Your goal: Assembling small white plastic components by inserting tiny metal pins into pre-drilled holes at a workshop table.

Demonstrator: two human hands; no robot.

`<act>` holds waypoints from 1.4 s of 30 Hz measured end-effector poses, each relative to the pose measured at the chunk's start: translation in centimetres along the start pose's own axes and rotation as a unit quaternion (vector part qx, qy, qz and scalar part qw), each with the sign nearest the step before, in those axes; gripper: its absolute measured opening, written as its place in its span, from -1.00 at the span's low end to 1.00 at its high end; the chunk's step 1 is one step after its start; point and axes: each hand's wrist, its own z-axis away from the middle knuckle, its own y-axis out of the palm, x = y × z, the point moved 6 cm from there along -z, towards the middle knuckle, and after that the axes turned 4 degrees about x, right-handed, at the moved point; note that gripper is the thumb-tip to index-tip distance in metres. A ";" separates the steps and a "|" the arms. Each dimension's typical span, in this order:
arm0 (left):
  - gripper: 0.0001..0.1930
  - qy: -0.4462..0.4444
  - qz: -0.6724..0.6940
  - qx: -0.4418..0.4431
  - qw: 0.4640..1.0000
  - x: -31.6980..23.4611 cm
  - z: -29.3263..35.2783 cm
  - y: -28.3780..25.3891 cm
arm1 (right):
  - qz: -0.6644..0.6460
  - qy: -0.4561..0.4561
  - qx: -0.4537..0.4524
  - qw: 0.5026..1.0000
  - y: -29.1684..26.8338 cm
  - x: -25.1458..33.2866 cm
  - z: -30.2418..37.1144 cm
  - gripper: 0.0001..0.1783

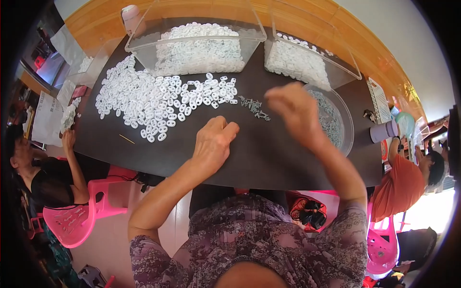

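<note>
My left hand (215, 140) is closed at the middle of the dark table, its fingers curled together. Whatever it grips is hidden under the fingers. My right hand (294, 111) hangs over the table, smeared by motion, so its fingers are hard to read. Just left of it lies a small heap of grey screws (254, 107). Behind its wrist, to the right, stands a round clear bowl (349, 126) with many more screws inside. Beyond my left hand spreads a large pile of small white oval plastic pieces (144, 93), each with two holes. A smaller cluster (207, 91) sits at its right end.
Two clear bins (139, 57) (353, 72) of white pieces stand along the table's back. A pink bottle (130, 19) is at the far left, a pale cup (384, 131) at the right edge. A thin stick (127, 138) lies front left. People sit on both sides.
</note>
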 end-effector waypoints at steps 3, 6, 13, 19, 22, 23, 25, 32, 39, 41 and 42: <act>-0.77 -0.044 0.153 -0.026 0.987 -0.9 0.6 -1.5 | -0.190 0.133 0.094 0.968 4.8 1.2 3.3 -0.86; -0.79 -0.126 0.307 -0.054 0.942 -0.1 1.6 -1.7 | -0.304 0.223 0.145 0.915 7.3 2.0 4.0 -0.88; -0.78 -0.235 0.572 -0.091 0.781 1.0 3.6 -0.9 | -0.456 0.272 0.108 0.841 8.2 3.4 3.9 -0.86; -0.80 -0.263 0.617 -0.136 0.729 0.3 4.5 -0.9 | -0.487 0.311 0.069 0.813 8.3 4.1 4.3 -0.85; -0.84 -0.254 0.623 -0.142 0.726 0.2 4.9 -0.8 | -0.484 0.307 0.062 0.817 8.6 4.6 4.6 -0.86; -0.85 -0.249 0.621 -0.145 0.728 0.3 5.0 -0.7 | -0.481 0.306 0.057 0.819 8.7 4.8 4.7 -0.87; -0.86 -0.255 0.610 -0.161 0.733 0.4 5.3 -0.4 | -0.495 0.295 0.041 0.817 9.3 5.0 4.9 -0.88; -0.88 -0.243 0.597 -0.205 0.736 0.4 5.6 -1.1 | -0.399 0.213 -0.014 0.892 8.8 6.2 4.6 -0.92; -0.85 -0.281 0.650 -0.174 0.684 1.2 6.2 -1.1 | -0.263 0.094 -0.003 0.960 8.0 6.8 3.3 -0.94; -0.86 -0.290 0.678 -0.182 0.651 1.4 6.4 -0.9 | -0.342 0.210 0.062 0.914 9.1 6.2 3.4 -0.94; -0.86 -0.289 0.680 -0.180 0.649 1.3 6.4 -0.9 | -0.340 0.212 0.061 0.914 8.8 6.4 3.2 -0.94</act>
